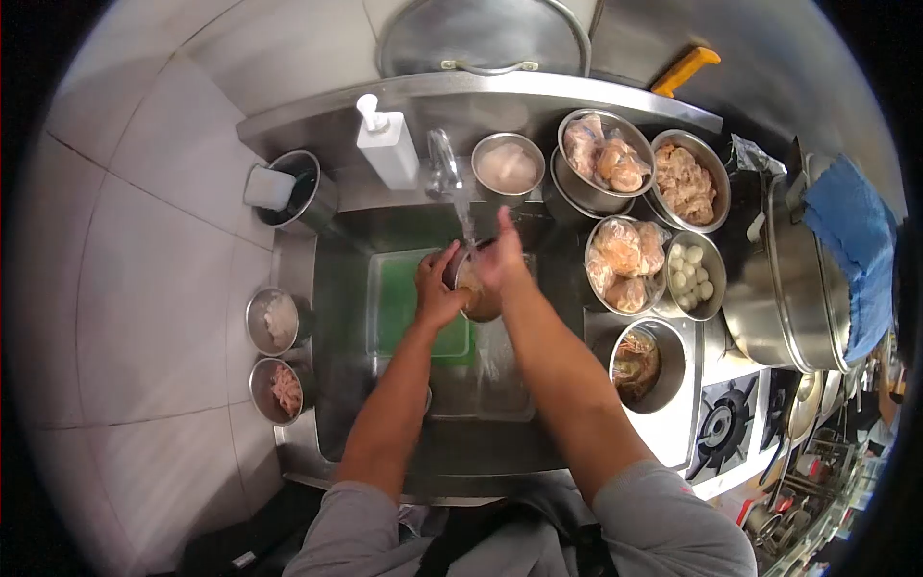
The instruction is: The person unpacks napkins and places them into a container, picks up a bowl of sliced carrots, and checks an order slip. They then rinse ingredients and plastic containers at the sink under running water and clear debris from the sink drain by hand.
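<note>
Over the sink, my left hand (438,290) grips the left side of a small round metal bowl (487,308), thumb along its near rim. Water from the tap (442,168) runs down into the bowl. My right hand (500,258) is at the bowl's right side, thumb sticking up; its other fingers are blurred and partly hidden, so I cannot tell whether they grip it. Something brownish shows inside the bowl, too unclear to name. Below stand a green-bottomed tray (394,327) and a clear plastic container (505,375) in the sink.
A white pump bottle (387,149) stands behind the sink. Metal pots hold bagged meat (625,252), white balls (690,274), raw meat (685,183) and shrimp-like food (635,363). Two small pots (277,389) line the left ledge. A gas burner (723,423) is at right.
</note>
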Demonstrator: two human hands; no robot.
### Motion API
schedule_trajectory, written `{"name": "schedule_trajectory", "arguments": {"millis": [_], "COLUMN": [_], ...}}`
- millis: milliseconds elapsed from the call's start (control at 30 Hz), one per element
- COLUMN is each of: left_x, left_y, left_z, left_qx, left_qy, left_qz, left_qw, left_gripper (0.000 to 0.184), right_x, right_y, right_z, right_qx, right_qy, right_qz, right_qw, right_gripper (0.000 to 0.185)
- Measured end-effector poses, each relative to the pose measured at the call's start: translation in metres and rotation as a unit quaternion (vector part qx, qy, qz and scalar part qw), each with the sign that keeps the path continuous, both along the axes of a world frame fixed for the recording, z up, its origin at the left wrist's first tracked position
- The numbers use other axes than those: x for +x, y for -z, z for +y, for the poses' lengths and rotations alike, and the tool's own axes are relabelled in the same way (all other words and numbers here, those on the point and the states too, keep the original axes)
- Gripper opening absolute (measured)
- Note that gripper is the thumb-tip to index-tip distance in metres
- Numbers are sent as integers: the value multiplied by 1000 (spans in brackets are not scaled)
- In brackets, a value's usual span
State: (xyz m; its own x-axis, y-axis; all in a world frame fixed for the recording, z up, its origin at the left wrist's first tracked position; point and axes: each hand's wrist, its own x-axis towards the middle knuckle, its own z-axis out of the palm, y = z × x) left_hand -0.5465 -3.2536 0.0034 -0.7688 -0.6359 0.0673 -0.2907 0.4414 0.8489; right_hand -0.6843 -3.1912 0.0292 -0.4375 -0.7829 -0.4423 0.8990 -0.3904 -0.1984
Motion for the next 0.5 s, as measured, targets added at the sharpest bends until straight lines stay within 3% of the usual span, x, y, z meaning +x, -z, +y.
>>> {"name": "schedule_trajectory", "arguments": {"millis": [33, 67, 100, 133, 167, 200, 267, 300, 333, 400, 433, 467, 500], "left_x": [-1, -3, -4, 2, 7, 12, 15, 13, 8, 2, -1, -4, -5], "left_y": [3, 5, 6, -13, -23, -28, -27, -17, -12, -10, -1, 8, 17], "left_z": [0, -2, -6, -15, -24, -28, -25, -23, -20, -12, -11, -10, -8], "left_qx": [2, 126, 247, 345, 356, 367, 324, 315, 304, 262, 253, 245, 246], "left_qy": [2, 18, 33, 28, 49, 66, 76, 68, 62, 37, 18, 0, 2], "left_qz": [-2, 62, 125, 121, 95, 69, 45, 68, 93, 77, 70, 62, 62], "left_qw": [1000, 990, 960, 931, 928, 925, 942, 944, 946, 961, 965, 968, 967], "left_gripper": [83, 82, 81, 76, 73, 70, 66, 67, 67, 63, 58, 54, 54], "right_x": [17, 34, 53, 61, 63, 62, 61, 64, 62, 57, 58, 56, 54], "right_y": [-4, -5, 22, 81, 92, 97, 8, -22, -22, -5, 37, 33, 28], "right_z": [0, 1, 2, 4, 18, 32, 52, 53, 50, 44, 44, 42, 34], "right_qx": [48, 94, 126, 201, 231, 250, 312, 369, 371, 389, 376, 378, 311], "right_qy": [-72, -143, -154, -255, -317, -366, -478, -502, -500, -447, -394, -395, -410], "right_qz": [26, 52, 154, 282, 464, 621, 724, 750, 750, 798, 817, 816, 797], "right_qw": [996, 984, 968, 903, 794, 646, 388, 223, 224, 109, 191, 190, 317], "right_gripper": [76, 82, 85, 81, 78, 75, 70, 66, 66, 58, 48, 48, 45]}}
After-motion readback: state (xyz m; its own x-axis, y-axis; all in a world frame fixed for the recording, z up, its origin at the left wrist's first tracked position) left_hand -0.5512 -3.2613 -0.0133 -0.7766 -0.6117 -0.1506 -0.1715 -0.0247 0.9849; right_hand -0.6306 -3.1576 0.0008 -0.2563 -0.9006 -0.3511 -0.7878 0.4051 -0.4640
